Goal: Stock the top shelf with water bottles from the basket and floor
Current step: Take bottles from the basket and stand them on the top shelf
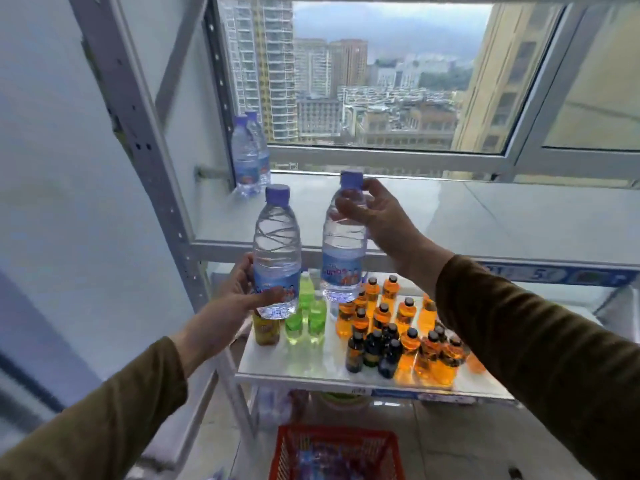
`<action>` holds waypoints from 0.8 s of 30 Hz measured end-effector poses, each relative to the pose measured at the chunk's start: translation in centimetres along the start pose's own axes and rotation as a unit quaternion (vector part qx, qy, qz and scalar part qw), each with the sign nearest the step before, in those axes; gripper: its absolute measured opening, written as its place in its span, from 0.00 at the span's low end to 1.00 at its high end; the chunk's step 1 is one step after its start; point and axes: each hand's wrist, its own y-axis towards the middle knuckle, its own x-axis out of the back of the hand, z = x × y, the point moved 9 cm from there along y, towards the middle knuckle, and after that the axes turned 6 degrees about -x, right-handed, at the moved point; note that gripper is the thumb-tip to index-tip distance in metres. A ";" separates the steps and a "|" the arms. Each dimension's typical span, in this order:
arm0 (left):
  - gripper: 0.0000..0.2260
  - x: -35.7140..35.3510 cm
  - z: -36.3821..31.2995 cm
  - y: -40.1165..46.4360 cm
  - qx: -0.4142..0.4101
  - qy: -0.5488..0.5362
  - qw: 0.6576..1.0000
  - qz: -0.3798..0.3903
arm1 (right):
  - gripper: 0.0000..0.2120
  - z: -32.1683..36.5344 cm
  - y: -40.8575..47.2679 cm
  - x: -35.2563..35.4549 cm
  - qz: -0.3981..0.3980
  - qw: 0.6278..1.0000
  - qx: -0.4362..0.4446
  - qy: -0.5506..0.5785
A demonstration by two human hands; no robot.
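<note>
My left hand (242,292) grips the lower body of a clear water bottle (277,244) with a blue cap, held upright just in front of the top shelf (485,216). In my right hand (374,209) a second water bottle (343,258) hangs upright, pinched by the neck under its cap at the shelf's front edge. Two more water bottles (247,157) stand at the shelf's back left corner by the upright. The red basket (332,452) sits on the floor below, with bottles inside.
The lower shelf (311,365) carries green bottles (308,313), several orange ones (408,320) and dark ones (377,348). A grey metal upright (145,140) frames the left side. A window (398,77) lies behind the top shelf.
</note>
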 end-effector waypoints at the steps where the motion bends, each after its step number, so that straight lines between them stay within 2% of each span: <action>1: 0.29 0.2 -0.9 0.6 -0.002 0.004 1.000 0.001 | 0.12 0.8 1.1 -0.3 0.000 1.000 0.008 -0.005; 7: 0.37 3.1 -3.9 4.3 -0.028 0.010 0.999 -0.037 | 0.18 2.7 8.3 -3.2 0.018 0.998 0.035 -0.038; 10: 0.39 5.2 -4.6 6.1 -0.038 0.016 0.997 -0.059 | 0.16 2.5 12.0 -5.5 0.040 0.998 0.025 -0.044; 17: 0.31 10.7 -4.5 10.5 -0.049 0.049 0.993 -0.092 | 0.21 0.7 20.5 -11.8 0.054 0.997 0.013 -0.057; 21: 0.29 13.2 -3.5 12.5 -0.041 0.045 0.993 -0.103 | 0.20 -0.4 24.1 -15.4 0.059 0.997 0.001 -0.049; 24: 0.27 14.2 -3.1 13.8 -0.040 0.036 0.993 -0.110 | 0.26 -1.4 26.2 -17.5 0.051 0.997 -0.015 -0.050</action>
